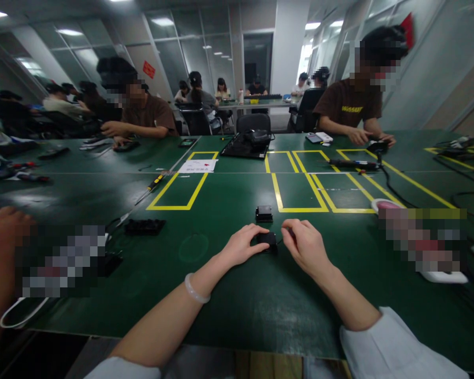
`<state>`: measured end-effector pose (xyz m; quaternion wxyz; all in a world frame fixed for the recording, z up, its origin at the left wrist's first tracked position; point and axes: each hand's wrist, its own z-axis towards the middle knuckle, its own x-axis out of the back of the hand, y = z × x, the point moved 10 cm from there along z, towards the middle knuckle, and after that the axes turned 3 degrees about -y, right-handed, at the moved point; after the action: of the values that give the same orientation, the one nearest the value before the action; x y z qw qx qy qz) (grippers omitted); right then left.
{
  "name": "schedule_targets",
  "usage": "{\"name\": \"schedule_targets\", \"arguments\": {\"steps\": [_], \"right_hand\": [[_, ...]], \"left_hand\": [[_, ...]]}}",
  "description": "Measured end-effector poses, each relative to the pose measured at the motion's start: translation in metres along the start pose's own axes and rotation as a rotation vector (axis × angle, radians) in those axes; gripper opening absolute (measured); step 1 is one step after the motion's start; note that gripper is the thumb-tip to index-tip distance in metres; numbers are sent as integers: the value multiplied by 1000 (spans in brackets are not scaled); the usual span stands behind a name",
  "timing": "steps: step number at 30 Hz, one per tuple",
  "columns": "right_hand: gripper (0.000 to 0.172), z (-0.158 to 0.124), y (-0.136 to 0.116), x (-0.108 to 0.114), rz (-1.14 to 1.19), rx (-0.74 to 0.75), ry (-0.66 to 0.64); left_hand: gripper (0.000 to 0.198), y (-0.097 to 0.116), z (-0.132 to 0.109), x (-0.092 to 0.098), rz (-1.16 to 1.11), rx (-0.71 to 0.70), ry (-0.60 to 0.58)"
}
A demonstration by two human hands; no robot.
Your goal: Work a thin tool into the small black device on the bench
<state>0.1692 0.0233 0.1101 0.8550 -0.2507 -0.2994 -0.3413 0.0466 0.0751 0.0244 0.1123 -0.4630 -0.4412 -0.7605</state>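
Note:
On the green table [221, 295], my left hand [243, 245] grips a small black box [267, 241] between thumb and fingers. Close by on its right, my right hand [306, 243] is closed with the fingertips pinched together. A thin dark piece shows between those fingertips and the box, too small to name. Just beyond the held box sits a second small black block [264, 213], touched by neither hand. A pale bracelet [197, 289] circles my left wrist.
Left of my hands lie a black ridged part [144, 226] and a yellow-black screwdriver [155, 182]. A blurred-out phone-like item [444, 277] rests at right. Beyond are a corded black tool [353, 165] and a black tray [240, 146]. Another person's arm [0, 273] enters from the left.

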Motion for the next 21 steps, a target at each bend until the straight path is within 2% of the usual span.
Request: {"name": "schedule_targets", "arguments": {"steps": [8, 14, 21], "right_hand": [[5, 1, -1, -1, -17, 11, 5], [12, 1, 2, 3, -67, 0, 36], [8, 0, 4, 0, -38, -12, -1]], "left_hand": [[35, -1, 0, 0, -7, 14, 1], [36, -2, -1, -1, -16, 10, 1], [34, 0, 0, 0, -8, -5, 8]]}}
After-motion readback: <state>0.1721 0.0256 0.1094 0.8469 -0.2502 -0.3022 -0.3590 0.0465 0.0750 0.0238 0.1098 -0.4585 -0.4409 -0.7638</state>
